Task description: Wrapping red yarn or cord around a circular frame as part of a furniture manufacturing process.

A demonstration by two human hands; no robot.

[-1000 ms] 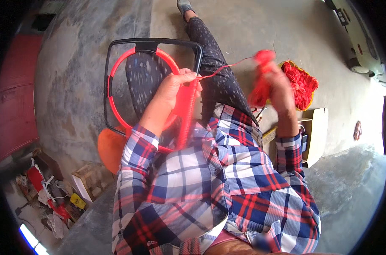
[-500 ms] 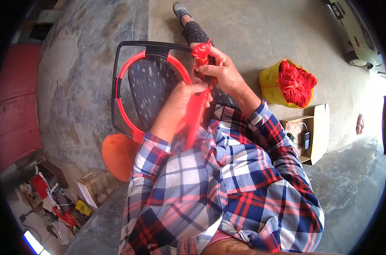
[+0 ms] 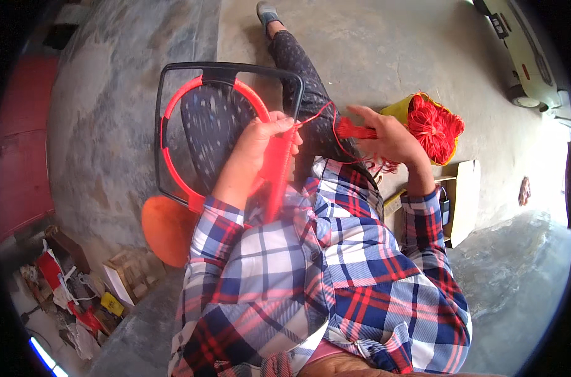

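Over the left thigh [image 3: 211, 125], a black frame [image 3: 219, 74] with a red inner ring [image 3: 172, 103] is clasped by the left hand [image 3: 263, 139] at its glossy red-wrapped side [image 3: 276, 179]. A thin red cord [image 3: 329, 108] is strung toward a red skein [image 3: 356, 129] at the loosely spread right hand [image 3: 395, 139], whose grip cannot be told. The frame's left edge is bordered by concrete floor [image 3: 109, 125], its right by room reaching a yellow bag [image 3: 395, 112].

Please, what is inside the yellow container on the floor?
Red cord fills the opening of the yellow container. What lies deeper cannot be seen: the cord covers it, and the right hand hides part of the container's outer side.
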